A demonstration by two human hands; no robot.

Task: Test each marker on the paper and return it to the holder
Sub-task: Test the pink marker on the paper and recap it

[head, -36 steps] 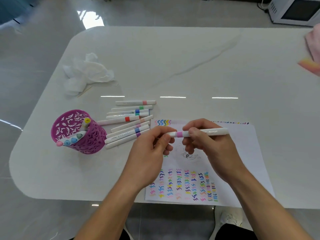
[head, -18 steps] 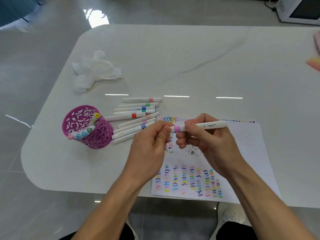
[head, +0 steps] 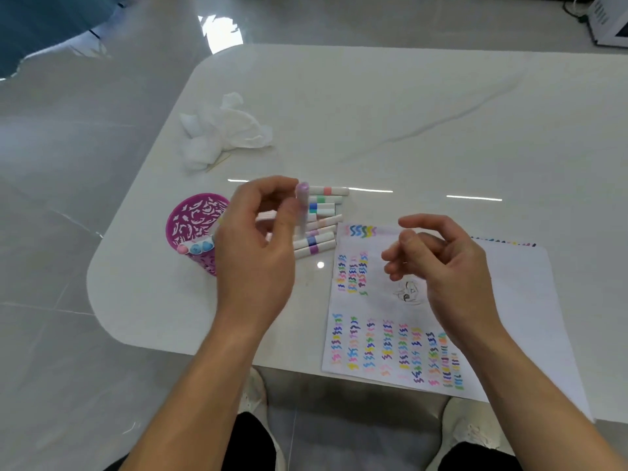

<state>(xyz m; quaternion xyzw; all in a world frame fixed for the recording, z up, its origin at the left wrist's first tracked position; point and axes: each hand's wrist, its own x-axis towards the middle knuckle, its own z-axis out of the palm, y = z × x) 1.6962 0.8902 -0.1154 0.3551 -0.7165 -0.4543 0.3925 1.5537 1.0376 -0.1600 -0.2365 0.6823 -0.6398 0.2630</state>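
My left hand (head: 255, 239) holds a white marker with a purple end (head: 302, 205) nearly upright, blurred, just right of the purple cut-out holder (head: 192, 220). Several capped markers stick out of the holder. My right hand (head: 438, 266) hovers over the paper (head: 509, 300) with fingers loosely curled and nothing in them. The paper carries rows of coloured squiggles and a small sketch. A row of several white markers (head: 323, 212) with coloured bands lies on the table between the holder and the paper, partly hidden by my left hand.
A crumpled white tissue (head: 221, 130) lies on the white table (head: 407, 113) behind the markers. A white appliance (head: 611, 25) stands on the floor at the top right. My knees and shoes show below the table's front edge.
Both hands held the purple-banded marker level over the paper. Now the left hand alone has it, turned upright and moved left toward the holder. The right hand has let go.
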